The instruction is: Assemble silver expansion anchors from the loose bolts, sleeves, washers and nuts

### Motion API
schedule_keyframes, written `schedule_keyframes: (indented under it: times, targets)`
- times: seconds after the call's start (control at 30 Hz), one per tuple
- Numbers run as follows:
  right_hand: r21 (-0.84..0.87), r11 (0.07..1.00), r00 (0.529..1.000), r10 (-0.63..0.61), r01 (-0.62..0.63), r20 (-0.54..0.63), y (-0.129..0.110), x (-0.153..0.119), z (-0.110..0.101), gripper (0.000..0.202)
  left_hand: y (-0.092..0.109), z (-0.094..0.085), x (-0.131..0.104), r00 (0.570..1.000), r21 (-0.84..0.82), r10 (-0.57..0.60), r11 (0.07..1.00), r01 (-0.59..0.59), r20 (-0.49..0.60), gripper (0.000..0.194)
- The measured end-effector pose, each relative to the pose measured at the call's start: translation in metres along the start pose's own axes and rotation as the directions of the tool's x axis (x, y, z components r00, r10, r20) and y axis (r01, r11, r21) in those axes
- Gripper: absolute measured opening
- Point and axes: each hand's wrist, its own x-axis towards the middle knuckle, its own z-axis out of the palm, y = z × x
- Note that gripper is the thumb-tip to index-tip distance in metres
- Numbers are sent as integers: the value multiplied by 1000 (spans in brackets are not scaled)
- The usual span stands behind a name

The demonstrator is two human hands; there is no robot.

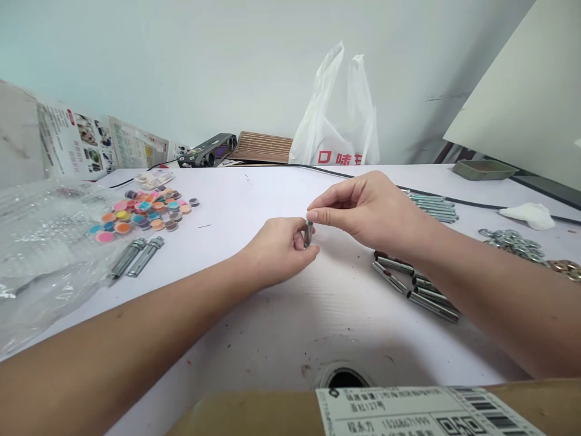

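Over the middle of the white table, my left hand is closed around a short metal anchor bolt sleeve, held nearly upright. My right hand comes in from the right with thumb and forefinger pinched at the top end of that sleeve. Whatever lies between those fingertips is hidden. Under my right forearm lie several loose metal sleeves. Behind the wrist is a row of long bolts. Two assembled expansion bolts rest side by side on the left.
Colourful round caps are heaped at the left beside clear plastic wrap. Silver washers and brassy nuts are piled at the right. A white bag stands at the back; a labelled cardboard box is at the front edge.
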Motion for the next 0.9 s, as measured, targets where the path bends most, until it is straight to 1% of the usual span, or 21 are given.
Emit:
schedule_keyframes:
  times: [0.13,0.23,0.33,0.5,0.63,0.73,0.9]
  targets:
    - [-1,1000,1000,-1,1,-10,0,-1,3,13,0,-1,-1,1000,-4,17,1000,-17,-5,19]
    - [-4,1000,999,-17,17,-36,0,-2,4,13,-1,-2,-2,1000,-32,19,999,-18,18,30]
    - [17,999,998,-40,41,-54,1,-3,5,14,0,-4,-2,999,-31,-3,1000,4,44,38]
    - [94,996,1000,4,-1,-26,4,-2,6,18,0,-6,-1,997,-41,-26,999,30,75,40]
    - [152,988,998,38,-30,-52,4,-1,9,19,-1,-5,0,997,-22,-17,1000,18,70,39]
    - [189,981,999,45,-41,-15,4,-2,12,19,-2,-4,0,998,-4,1,1000,-1,67,39]
    - [211,977,999,7,-16,46,8,-2,11,25,1,-4,-1,999,18,3,1000,-4,35,40]
